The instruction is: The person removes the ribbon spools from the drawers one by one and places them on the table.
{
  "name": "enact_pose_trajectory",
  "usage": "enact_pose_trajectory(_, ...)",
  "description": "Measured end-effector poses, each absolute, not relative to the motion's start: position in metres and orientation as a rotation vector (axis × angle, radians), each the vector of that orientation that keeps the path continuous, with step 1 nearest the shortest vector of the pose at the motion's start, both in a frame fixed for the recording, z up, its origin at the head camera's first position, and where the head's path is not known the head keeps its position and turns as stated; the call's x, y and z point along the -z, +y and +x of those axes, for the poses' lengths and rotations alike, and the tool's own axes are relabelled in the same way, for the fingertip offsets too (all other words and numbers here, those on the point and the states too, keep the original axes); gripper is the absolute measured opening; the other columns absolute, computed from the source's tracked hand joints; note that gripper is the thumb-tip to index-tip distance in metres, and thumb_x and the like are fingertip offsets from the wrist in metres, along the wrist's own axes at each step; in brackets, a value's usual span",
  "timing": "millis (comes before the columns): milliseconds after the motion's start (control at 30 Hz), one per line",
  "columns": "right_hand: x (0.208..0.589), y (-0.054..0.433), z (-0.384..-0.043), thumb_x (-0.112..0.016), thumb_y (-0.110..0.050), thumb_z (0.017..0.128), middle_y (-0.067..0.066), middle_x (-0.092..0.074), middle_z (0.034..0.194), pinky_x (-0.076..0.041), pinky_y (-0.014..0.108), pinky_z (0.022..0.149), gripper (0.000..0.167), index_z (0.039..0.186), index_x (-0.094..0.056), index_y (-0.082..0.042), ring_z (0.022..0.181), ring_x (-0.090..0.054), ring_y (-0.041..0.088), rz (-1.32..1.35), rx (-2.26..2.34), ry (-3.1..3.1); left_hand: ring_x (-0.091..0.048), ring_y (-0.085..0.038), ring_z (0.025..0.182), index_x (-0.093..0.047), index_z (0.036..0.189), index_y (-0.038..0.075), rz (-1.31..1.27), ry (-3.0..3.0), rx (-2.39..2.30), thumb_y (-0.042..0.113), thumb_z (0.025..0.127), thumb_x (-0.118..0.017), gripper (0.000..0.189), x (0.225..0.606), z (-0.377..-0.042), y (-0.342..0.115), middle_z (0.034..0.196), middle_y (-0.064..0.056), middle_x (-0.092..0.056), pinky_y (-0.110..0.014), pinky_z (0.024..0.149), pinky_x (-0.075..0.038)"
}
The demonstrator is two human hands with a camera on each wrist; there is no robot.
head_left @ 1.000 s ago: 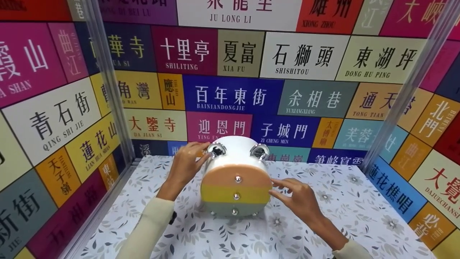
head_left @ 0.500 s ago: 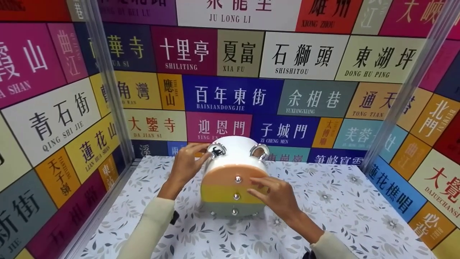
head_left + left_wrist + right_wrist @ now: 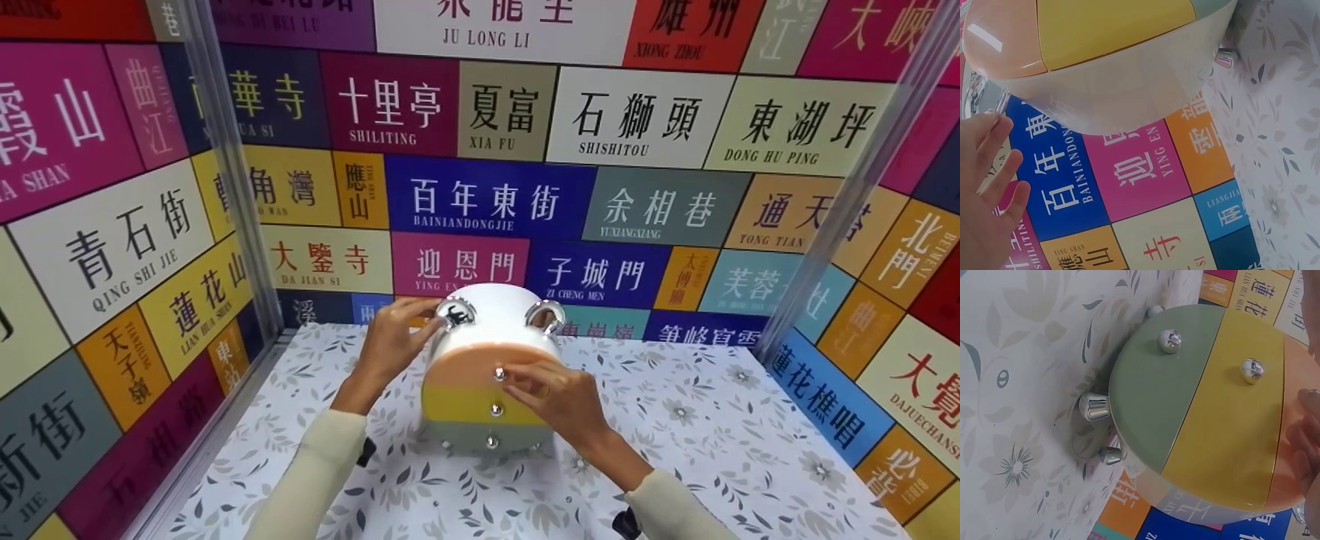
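Note:
A small rounded white drawer box (image 3: 499, 319) stands on short silver feet, its front split into orange, yellow and green drawers. Each drawer has a silver ball knob; the yellow one's knob (image 3: 1252, 370) and the green one's knob (image 3: 1170, 341) show fully in the right wrist view. My left hand (image 3: 391, 339) pinches the silver ring ear (image 3: 1000, 107) at the box's upper left, its other fingers spread loosely. At the orange drawer (image 3: 465, 361), thumb and fingertips of my right hand (image 3: 564, 399) pinch the top knob (image 3: 499, 373). That drawer sits flush with the front.
The box rests on a table with a white leaf-patterned cloth (image 3: 720, 442). Behind and at both sides rise panels of coloured sign tiles (image 3: 487, 196), with clear corner strips (image 3: 225, 165). A second ring ear (image 3: 553, 318) stands at the box's upper right.
My right hand has moved left from the box's right side across its front to the top knob. My left hand stays at the ring ear, and the box has not moved.

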State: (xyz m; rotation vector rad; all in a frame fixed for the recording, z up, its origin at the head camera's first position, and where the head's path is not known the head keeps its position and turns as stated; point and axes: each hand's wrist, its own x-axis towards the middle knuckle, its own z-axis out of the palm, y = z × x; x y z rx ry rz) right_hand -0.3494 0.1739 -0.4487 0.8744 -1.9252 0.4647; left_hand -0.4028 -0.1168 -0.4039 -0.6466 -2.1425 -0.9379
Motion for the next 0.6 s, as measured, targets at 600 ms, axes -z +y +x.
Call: enact_pose_trajectory(600, 0.451, 0.167, -0.361, -0.095, -0.024, 0.075, -0.011, -0.075, 0.077, -0.045, 0.017, 0.045, 0.031, 0.105, -0.084, -0.026, 0.057, -0.062, 0.001, 0.907, -0.392, -1.779, -0.074, -0.017, 0.096, -0.078, 0.121, 0.01, -0.651, -2.142, 0.93, 0.018, 0.091, -0.083, 0.032, 0.403, -0.405, -0.117, 0.113, -0.007, -0.075, -0.033, 0.091, -0.06)
